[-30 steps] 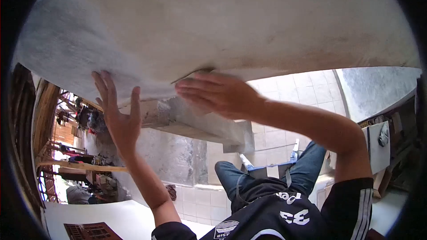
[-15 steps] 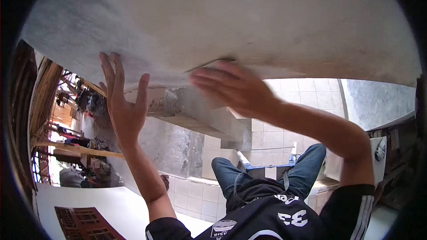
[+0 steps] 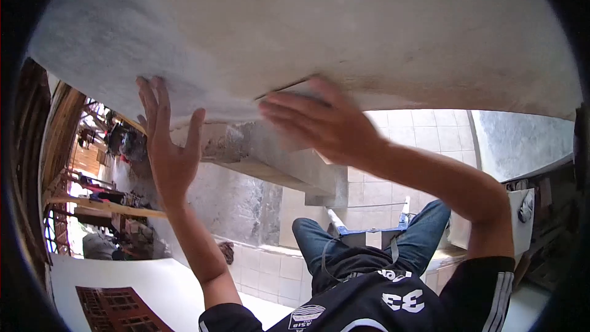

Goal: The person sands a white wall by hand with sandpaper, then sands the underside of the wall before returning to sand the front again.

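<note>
A broad grey, smooth surface (image 3: 369,18) spans the top of the view. My left hand (image 3: 169,147) is raised against its lower edge at the left, fingers spread and nothing held. Toward the middle, my right hand (image 3: 326,120) lies over a thin flat sheet (image 3: 301,88) pressed to the surface. The sheet's dark straight upper edge shows above the fingers, and a pale corner shows below the palm. The fingers are blurred, and most of the sheet is hidden under them.
Below the surface a concrete beam (image 3: 283,166) runs toward pale floor tiles (image 3: 424,132). A white board with a building picture (image 3: 123,308) is at lower left. Wooden poles and clutter fill the left side. Below are my jeans and a blue-edged seat (image 3: 369,233).
My right hand has shifted slightly left and down in the picture, and more of the sheet's dark edge shows. My left hand remains nearly in place.
</note>
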`<state>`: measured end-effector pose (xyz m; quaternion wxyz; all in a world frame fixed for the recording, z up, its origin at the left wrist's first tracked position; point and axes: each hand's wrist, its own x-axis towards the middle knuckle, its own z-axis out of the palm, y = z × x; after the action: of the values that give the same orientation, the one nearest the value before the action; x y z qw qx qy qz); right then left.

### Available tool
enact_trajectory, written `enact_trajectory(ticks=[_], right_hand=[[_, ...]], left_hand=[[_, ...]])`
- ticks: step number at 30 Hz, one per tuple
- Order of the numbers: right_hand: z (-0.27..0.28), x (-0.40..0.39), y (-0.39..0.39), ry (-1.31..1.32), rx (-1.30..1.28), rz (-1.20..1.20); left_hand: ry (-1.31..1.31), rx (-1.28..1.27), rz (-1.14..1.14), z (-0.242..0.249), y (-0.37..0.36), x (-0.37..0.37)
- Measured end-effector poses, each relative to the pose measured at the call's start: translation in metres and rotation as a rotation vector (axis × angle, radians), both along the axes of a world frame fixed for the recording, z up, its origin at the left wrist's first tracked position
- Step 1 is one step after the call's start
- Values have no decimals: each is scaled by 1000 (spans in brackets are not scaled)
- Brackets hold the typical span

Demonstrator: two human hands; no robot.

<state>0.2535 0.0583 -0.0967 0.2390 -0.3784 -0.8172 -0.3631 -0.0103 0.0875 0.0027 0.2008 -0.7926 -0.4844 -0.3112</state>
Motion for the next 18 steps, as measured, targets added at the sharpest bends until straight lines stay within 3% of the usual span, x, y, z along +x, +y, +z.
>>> enact_trajectory(ticks=[2,3,5,12,16,18], right_hand=[[-2,38,-17,11,-125,-3],[-10,58,-23,-114,35,-126],[-20,82,-37,-203,32,-207],[-11,-4,0,-3,121,-175],[-6,28,-15,-29,-28,-151],[-16,65,-30,-134,57,-219]], left_hand=[[32,5,-8,1,2,-5],[46,11,2,0,2,-6],[33,25,-7,-6,5,-5],[1,21,-24,-4,1,2],[34,-6,-20,-1,1,-7],[34,9,-50,-3,4,-7]])
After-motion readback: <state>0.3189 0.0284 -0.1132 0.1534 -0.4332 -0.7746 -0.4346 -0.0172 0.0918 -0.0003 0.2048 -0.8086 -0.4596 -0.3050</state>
